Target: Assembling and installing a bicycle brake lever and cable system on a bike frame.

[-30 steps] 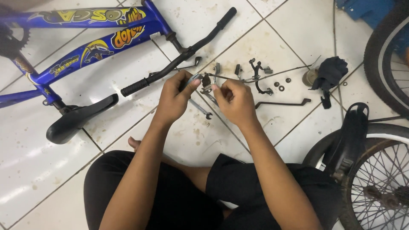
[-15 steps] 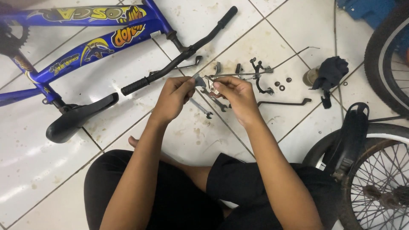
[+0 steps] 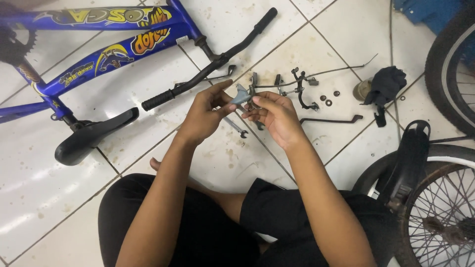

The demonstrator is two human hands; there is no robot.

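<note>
We are holding a small grey metal brake arm [image 3: 241, 95] just above the white tiled floor [image 3: 237, 163], slightly above the middle of the view. Our left hand [image 3: 205, 113] is pinching it from nine o'clock with thumb and fingertips; our right hand [image 3: 274, 116] is closing on it from four o'clock, fingers curled around its lower end, so both hands are meeting on the one part.

Directly under the hands a small spanner [image 3: 236, 127] is lying on the tile. At one o'clock of the part, loose brake pieces [image 3: 299, 89] with a thin cable [image 3: 341, 69] are lying close by, a few washers [image 3: 329, 99] beside them, and a dark bent rod [image 3: 329, 119] at three o'clock. Further out at two o'clock a dark cloth [image 3: 386, 85] is sitting.

At ten o'clock the black handlebar [image 3: 213, 62] of the blue bicycle frame [image 3: 109, 47] is running near the left hand, its saddle [image 3: 91, 136] at eight o'clock. A spoked wheel [image 3: 435, 207] is crowding the lower right edge. Bare tile is showing between hands and knees.
</note>
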